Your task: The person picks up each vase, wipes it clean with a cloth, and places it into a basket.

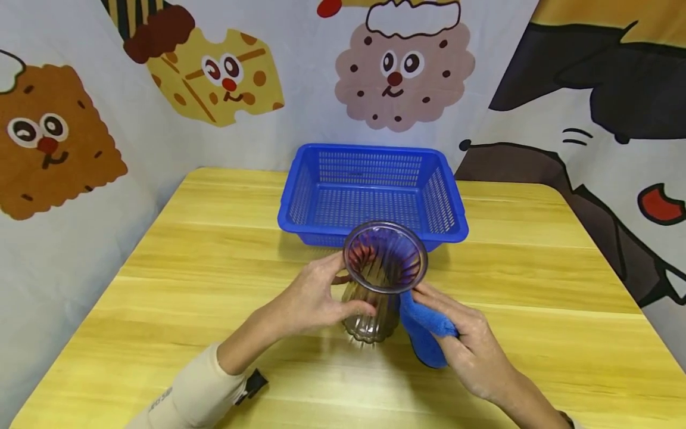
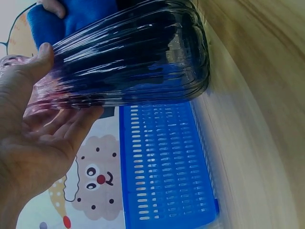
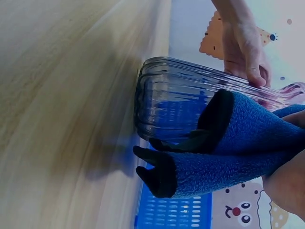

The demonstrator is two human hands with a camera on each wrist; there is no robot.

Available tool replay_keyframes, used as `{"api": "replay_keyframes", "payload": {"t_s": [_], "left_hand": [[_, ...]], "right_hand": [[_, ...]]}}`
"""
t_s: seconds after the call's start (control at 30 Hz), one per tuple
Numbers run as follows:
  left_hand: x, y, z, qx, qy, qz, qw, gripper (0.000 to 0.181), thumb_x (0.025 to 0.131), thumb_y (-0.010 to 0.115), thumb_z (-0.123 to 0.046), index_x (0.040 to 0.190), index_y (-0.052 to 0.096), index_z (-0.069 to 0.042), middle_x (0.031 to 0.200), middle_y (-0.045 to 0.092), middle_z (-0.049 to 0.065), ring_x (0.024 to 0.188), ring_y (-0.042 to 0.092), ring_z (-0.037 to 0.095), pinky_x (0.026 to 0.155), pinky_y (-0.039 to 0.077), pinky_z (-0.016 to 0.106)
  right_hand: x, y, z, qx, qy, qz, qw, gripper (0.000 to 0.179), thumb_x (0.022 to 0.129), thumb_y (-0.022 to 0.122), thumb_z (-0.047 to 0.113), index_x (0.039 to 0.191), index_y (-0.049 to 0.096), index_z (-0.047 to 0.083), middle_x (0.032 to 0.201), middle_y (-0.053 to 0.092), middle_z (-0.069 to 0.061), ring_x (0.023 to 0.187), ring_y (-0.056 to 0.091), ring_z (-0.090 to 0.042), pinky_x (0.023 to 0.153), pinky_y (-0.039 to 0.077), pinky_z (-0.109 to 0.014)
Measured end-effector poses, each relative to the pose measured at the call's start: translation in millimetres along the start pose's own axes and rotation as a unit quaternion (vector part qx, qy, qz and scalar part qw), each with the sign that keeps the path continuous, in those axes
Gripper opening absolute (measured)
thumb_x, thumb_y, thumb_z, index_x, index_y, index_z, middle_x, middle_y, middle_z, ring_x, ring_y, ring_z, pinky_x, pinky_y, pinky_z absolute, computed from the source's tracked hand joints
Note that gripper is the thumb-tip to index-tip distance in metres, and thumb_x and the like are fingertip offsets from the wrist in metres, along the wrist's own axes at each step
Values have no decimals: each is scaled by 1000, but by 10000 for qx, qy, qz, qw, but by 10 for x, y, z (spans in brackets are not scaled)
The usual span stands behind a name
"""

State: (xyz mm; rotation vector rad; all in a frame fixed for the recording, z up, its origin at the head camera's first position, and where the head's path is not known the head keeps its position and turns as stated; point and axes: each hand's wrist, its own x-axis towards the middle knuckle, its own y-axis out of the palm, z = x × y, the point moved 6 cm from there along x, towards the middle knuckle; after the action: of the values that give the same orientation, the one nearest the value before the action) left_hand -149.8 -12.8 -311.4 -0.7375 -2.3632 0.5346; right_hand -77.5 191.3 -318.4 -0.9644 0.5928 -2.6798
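A fluted clear glass vase [image 1: 383,277] with a purple-tinted, flared rim stands upright at the middle of the table, its base at or very near the wood. My left hand [image 1: 313,298] grips its narrow upper part from the left, thumb in front and fingers behind. From the right, my right hand [image 1: 474,342] holds a folded blue cloth [image 1: 423,328] against the vase just below the rim. In the right wrist view the cloth [image 3: 248,126] hangs in loose folds with dark edging beside the glass. Some right fingers are hidden behind the rim and cloth.
Behind the vase sits a blue perforated plastic basket [image 1: 364,205] with nothing in it. The wooden table [image 1: 203,250] ends at a cloth backdrop [image 1: 311,65] printed with cartoon food. A small black piece [image 1: 252,386] is at my left sleeve.
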Motion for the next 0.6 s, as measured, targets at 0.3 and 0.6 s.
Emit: {"api": "replay_keyframes", "payload": {"t_s": [0.3, 0.6], "left_hand": [[-5, 8, 9, -77, -126, 23, 9999, 81, 74, 93, -16, 144, 53, -5, 142, 58, 8, 127, 57, 22, 91, 57, 25], [-14, 5, 34, -117, -214, -34, 9997, 84, 72, 94, -16, 144, 53, -5, 142, 58, 8, 127, 57, 23, 89, 58, 25]], "right_hand": [[-41, 3, -94, -413, 449, 410, 9973, 68, 72, 44, -26, 133, 65, -2, 146, 55, -12, 136, 49, -22, 112, 39, -25], [-39, 24, -117, -726, 352, 457, 9957, 68, 69, 47, -24, 129, 68, 0, 143, 58, -8, 133, 51, -24, 112, 37, -21]]}}
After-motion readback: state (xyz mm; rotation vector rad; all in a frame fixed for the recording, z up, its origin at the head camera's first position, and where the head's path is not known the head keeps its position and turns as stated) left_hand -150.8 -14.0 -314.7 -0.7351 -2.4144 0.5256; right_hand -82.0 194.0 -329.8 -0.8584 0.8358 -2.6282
